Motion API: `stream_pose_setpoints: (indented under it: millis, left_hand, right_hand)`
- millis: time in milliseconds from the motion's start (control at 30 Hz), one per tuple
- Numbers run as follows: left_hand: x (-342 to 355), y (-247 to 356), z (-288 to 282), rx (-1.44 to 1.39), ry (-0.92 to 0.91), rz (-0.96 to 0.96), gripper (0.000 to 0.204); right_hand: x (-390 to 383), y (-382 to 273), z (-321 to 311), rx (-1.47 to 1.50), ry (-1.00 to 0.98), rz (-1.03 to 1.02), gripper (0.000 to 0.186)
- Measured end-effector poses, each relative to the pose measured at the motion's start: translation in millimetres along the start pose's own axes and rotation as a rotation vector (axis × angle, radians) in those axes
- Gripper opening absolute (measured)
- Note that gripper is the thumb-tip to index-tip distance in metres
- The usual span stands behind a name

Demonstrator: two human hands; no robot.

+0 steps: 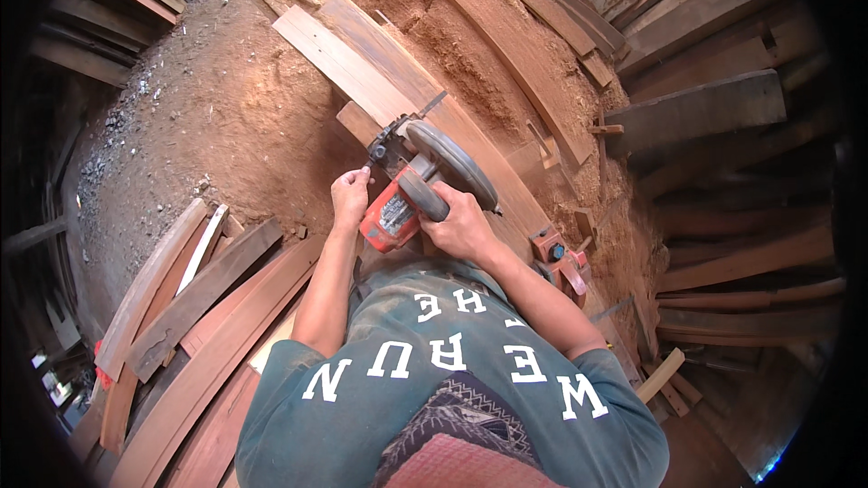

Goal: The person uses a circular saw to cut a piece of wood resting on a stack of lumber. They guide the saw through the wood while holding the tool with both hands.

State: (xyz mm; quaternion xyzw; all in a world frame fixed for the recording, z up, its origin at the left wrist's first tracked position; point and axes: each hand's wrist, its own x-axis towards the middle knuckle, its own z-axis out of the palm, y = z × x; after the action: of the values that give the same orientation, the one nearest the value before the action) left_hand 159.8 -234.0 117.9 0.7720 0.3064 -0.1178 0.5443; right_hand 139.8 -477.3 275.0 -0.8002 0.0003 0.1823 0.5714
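Observation:
A circular saw [391, 220] with a red motor body and a round grey blade guard [457, 158] rests over a pale board [334, 59]. That board lies on a long brown plank [380, 45] running from far left to near right. My right hand [459, 228] is closed around the saw's dark handle [423, 195]. On the saw's left side, my left hand [349, 197] pinches a small part at the edge of its base with thumb and fingertips. Exactly what part that is, I cannot make out. The guard and base hide most of the blade.
A red tool with a blue knob [557, 251] sits right of my right forearm. Curved boards [221, 343] are stacked at near left, and dark timber [701, 113] is piled on the right. Sawdust [484, 72] covers the ground beyond the plank, with another curved board [515, 63] on it.

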Motion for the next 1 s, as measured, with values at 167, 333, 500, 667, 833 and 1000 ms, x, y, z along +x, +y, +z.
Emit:
stream_pose_setpoints:
  millis: [167,333,500,667,833,1000]
  left_hand:
    - [9.2,4.7,-7.9,0.006,-0.002,0.016,0.035]
    - [20.8,8.3,-13.2,-0.027,-0.018,-0.021,0.035]
    - [33.3,9.4,-20.3,-0.011,-0.028,-0.01,0.034]
    - [41.9,18.8,-27.4,-0.031,-0.031,-0.008,0.032]
    - [57.8,17.2,-35.2,-0.06,-0.042,-0.008,0.032]
    - [74.4,13.5,-42.4,-0.057,-0.042,-0.005,0.032]
  right_hand:
    - [11.7,-10.5,1.2,-0.006,-0.046,0.052,0.033]
    - [21.6,-14.3,7.0,0.011,-0.022,0.035,0.024]
    - [31.5,-17.8,12.5,-0.005,-0.019,0.023,0.025]
    - [42.9,-24.6,17.3,-0.007,-0.017,0.031,0.026]
    - [55.3,-30.1,22.7,-0.016,-0.033,0.037,0.026]
    - [67.6,-37.4,27.4,-0.017,-0.035,0.015,0.027]
